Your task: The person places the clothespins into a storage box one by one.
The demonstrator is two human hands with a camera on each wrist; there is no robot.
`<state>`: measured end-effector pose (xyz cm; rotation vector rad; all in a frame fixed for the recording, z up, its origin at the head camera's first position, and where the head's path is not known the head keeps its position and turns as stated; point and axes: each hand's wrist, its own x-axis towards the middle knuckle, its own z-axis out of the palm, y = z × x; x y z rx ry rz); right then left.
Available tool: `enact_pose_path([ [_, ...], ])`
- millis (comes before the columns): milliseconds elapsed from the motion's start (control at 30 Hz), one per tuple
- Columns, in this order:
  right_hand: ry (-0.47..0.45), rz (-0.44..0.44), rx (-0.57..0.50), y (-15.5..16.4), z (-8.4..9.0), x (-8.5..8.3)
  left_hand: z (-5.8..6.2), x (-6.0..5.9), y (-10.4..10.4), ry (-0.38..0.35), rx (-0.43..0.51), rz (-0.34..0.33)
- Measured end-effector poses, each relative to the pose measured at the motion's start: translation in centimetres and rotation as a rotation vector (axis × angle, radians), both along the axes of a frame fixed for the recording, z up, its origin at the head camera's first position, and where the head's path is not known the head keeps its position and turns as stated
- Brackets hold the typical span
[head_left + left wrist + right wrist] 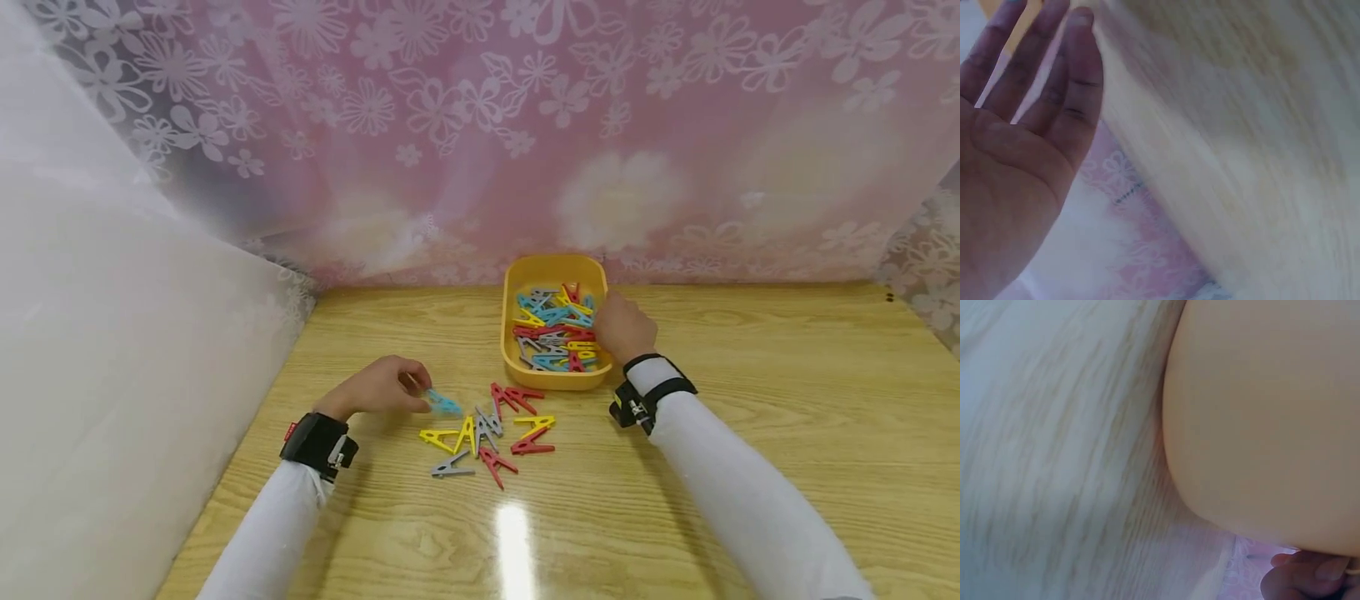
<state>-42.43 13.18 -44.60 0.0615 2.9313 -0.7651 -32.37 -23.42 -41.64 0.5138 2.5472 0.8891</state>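
Note:
In the head view my left hand [386, 385] is left of the loose clothespins, its thumb and fingertips pinching one end of a light blue clothespin [445, 403]. The left wrist view shows the palm and bent fingers of this hand [1029, 125]; no clothespin is visible there. My right hand [626, 327] grips the right rim of a yellow plastic basket [558, 381]. Red, yellow, grey and blue clothespins [555, 315] fill its bottom. In the right wrist view the basket's outer wall [1266, 425] covers much of the picture, with curled fingers [1304, 578] at its edge.
Several red, yellow and grey clothespins [487, 427] lie scattered in front of the basket on the wooden table [787, 375]. A pink flowered curtain [465, 167] hangs behind the table. White sheeting [112, 333] closes off the left side.

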Motion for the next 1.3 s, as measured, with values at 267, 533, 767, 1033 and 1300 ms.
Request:
enact_pose_path([
  [267,-0.005,-0.004,-0.001,0.0,-0.3,-0.1,1.1,-2.4,1.0,0.066,0.089,0.124],
  [533,-0.013,-0.003,0.008,0.3,-0.5,-0.1,3.0,-6.7,7.3,0.218,0.144,0.168],
  [767,-0.015,0.007,0.004,0.2,-0.1,-0.1,4.1,-9.6,13.0,0.268,0.142,0.125],
  [1033,-0.002,0.002,0.001,-0.2,-0.3,0.1,3.3,-10.5,15.0,0.257,0.050,0.101],
  [1300,0.006,-0.005,-0.002,0.2,-0.3,0.0,2.6,-10.0,13.0,0.287,0.083,0.107],
])
